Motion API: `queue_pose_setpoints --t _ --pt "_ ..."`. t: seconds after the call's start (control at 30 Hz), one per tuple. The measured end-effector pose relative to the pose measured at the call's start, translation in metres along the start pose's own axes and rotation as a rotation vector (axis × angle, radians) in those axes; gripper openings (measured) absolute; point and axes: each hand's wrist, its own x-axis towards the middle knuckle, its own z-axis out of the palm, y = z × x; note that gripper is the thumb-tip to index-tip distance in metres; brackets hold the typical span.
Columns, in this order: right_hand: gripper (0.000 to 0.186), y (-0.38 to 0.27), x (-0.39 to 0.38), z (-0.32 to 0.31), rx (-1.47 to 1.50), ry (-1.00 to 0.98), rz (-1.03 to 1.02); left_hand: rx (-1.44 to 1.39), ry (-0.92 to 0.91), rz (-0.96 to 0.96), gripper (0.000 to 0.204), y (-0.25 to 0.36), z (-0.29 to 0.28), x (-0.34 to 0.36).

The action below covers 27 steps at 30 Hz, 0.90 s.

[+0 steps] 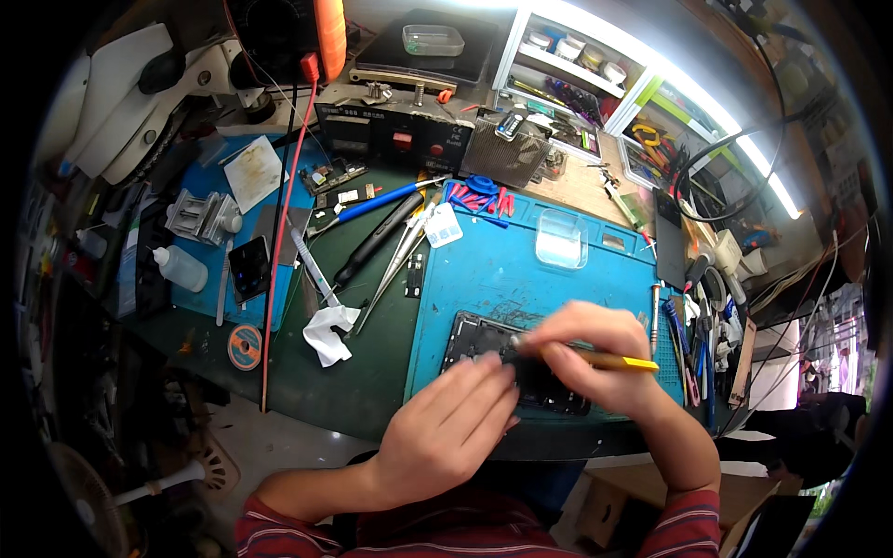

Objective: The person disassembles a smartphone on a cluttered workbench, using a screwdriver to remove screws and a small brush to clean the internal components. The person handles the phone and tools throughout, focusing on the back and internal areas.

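An opened black phone (484, 333) lies tilted on the blue work mat, its inner parts facing up. Across its lower left part rests my left hand (458, 409), fingers stretched out side by side over the phone's edge. My right hand (595, 349) pinches a slim tool with a yellow handle (619, 361). The handle sticks out to the right past my palm. Its tip is near the middle of the phone, blurred and partly covered by my fingers, so its kind is unclear. Both hands hide much of the phone.
Left of the blue mat (446, 288) lie a crumpled white tissue (329, 335), tweezers (379, 279), a black-handled tool (377, 244) and a solder spool (245, 347). A clear plastic box (561, 239) sits behind the phone. Several upright tools crowd the right. A red cable (285, 214) hangs at left.
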Motion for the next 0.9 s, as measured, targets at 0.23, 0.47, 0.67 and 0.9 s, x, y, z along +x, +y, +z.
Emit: queue_pose_setpoints --t 0.23,0.47,0.67,0.9 --pt "0.023 -0.04 -0.059 0.03 0.258 -0.115 -0.03 -0.049 0.109 0.046 0.03 0.013 -0.02 -0.044" --pt "0.022 -0.037 -0.127 0.01 0.423 0.286 0.273 0.009 0.029 0.037 0.032 -0.02 -0.028 -0.01" --pt "0.021 -0.049 -0.156 0.014 0.366 0.371 0.319 -0.05 -0.26 0.201 0.057 -0.038 0.003 0.045" --pt "0.02 -0.051 -0.165 0.023 0.186 0.461 0.311 0.08 -0.14 0.01 0.063 -0.011 0.032 0.055"
